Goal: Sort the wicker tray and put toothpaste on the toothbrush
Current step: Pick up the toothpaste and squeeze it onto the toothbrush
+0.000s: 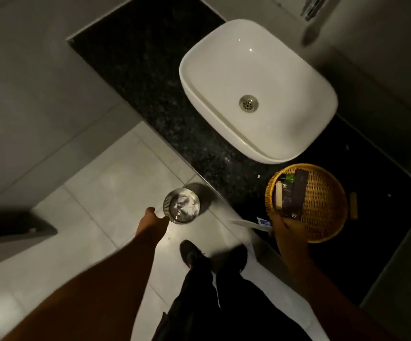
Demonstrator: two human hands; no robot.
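The round wicker tray [322,203] sits on the dark counter to the right of the sink. Along its left side lie dark flat boxes [293,195], a pale stick-shaped item [279,195] and a small green packet [290,178]. My right hand [288,228] is at the tray's near-left rim, closed on a white toothbrush [245,223] that points left over the counter edge. A small blue-and-white tube [263,220] lies against the brush. My left hand [153,219] reaches down beside a small metal bin [182,205] on the floor, with nothing visible in it.
A white basin [256,89] fills the counter's middle, under a chrome tap [312,7] at the top right. The black granite counter [150,77] runs diagonally. The bin holds crumpled white waste. My shoes [194,253] stand on pale floor tiles. A wooden piece [353,205] lies right of the tray.
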